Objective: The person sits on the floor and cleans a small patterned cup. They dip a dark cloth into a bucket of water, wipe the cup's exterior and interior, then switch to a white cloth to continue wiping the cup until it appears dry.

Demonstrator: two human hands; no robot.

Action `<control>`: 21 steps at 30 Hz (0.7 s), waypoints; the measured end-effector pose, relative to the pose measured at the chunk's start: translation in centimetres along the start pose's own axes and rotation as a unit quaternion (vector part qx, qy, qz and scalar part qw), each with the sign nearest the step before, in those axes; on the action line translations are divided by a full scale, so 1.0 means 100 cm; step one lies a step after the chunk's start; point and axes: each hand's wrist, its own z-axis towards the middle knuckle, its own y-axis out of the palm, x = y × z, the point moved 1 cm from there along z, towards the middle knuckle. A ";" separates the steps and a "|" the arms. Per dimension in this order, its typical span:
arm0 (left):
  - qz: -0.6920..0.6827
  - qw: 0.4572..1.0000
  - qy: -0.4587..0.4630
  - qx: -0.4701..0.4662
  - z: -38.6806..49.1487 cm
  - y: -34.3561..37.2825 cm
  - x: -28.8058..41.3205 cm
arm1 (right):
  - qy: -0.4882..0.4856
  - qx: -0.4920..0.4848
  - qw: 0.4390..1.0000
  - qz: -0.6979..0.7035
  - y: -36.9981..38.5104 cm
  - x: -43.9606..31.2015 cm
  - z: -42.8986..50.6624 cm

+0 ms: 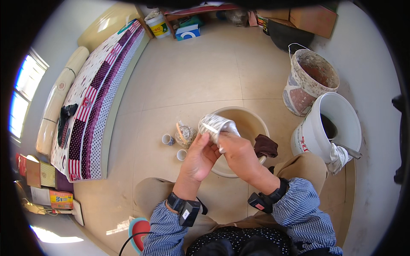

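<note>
Above the basin, my left hand grips a grey-and-white patterned cup tilted on its side. My right hand is at the cup's mouth, with its fingers partly inside; whether they hold a cloth there is hidden. Below both hands stands a cream plastic basin, and a dark brown cloth hangs over its right rim. To the left of the basin sits a patterned teapot with a tan handle. Two small cups, one blue-patterned and one white inside, stand upright beside it on the tiles.
At right are a stained bucket and a white bucket holding a long-handled ladle, with a white cloth on its rim. A bed lines the left. Boxes stack at lower left.
</note>
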 end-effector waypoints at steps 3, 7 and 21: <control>-0.108 0.994 -0.025 0.015 0.001 -0.006 0.007 | -0.093 -0.084 0.985 -0.121 0.006 -0.001 -0.008; -0.087 0.988 -0.021 0.128 0.002 -0.009 -0.001 | -0.073 -0.127 0.982 -0.115 0.019 -0.010 -0.014; -0.310 0.945 0.093 0.046 -0.005 0.000 0.033 | 0.210 0.124 0.669 0.702 -0.035 0.005 0.012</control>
